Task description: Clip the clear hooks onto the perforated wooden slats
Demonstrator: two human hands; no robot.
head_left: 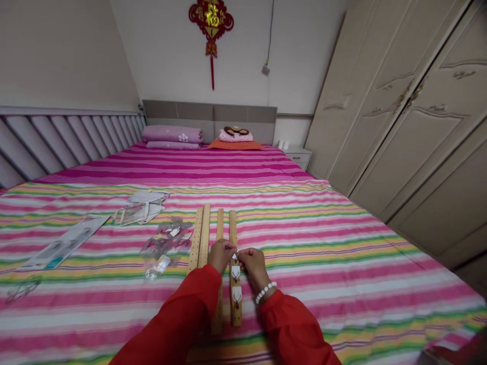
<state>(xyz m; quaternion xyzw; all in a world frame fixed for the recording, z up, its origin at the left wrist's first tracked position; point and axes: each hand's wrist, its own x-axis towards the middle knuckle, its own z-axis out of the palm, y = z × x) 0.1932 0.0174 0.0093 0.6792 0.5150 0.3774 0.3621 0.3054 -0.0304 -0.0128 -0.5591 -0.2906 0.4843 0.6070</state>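
My left hand (221, 256) and my right hand (254, 263) meet over a narrow wooden strip (236, 318) with holes. Between their pinched fingertips is a small white hook (235, 256), partly hidden by the fingers. Nearer to me on the same strip sit a second white hook (236, 272) and a third white hook (236, 294), each with a metal loop. Left of this strip lies a plain wooden strip (219, 223), partly under my left arm. Beyond it, a holed strip (195, 241) and another plain strip (204, 235) lie side by side.
Clear plastic packets (167, 241) with small parts lie left of the strips. Farther left are flat packages (146, 205), a long card (68, 243) and a thin wire-like item (23, 288). Everything rests on a striped bedspread (323, 284). A wardrobe (411, 132) stands right of the bed.
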